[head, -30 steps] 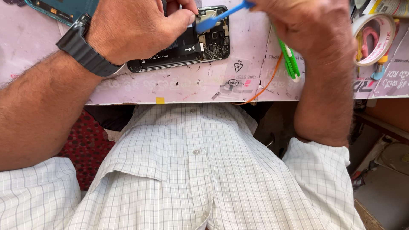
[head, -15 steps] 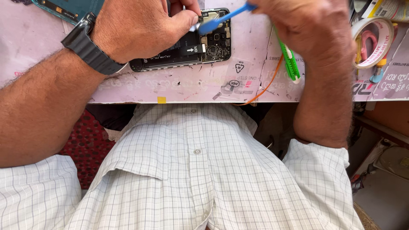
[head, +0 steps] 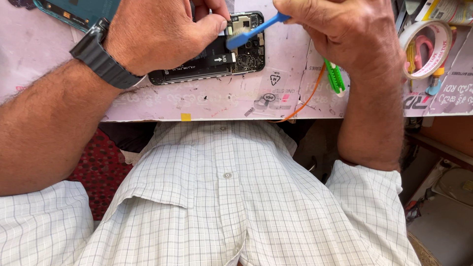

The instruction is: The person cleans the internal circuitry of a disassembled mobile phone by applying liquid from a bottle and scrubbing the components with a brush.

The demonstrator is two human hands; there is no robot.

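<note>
An opened black phone [head: 231, 61] lies on the pale pink worktop [head: 221, 98], its battery and circuit board exposed. My left hand [head: 157, 34], with a dark watch on the wrist, rests over the phone's left half and pinches down at its top edge. My right hand [head: 345, 34] grips a blue plastic pry tool [head: 256, 30] whose flat tip touches the phone's board area. A green tool [head: 335, 79] pokes out from under my right hand.
A roll of tape [head: 427, 47] and small tools lie at the right end of the worktop. A teal phone part [head: 74, 12] sits at the upper left. An orange wire [head: 308, 101] curls near the front edge. Below is my checked shirt.
The view has shifted slightly. The blue pry tool's tip has stayed on the phone's board with small movements; both hands keep their grips.
</note>
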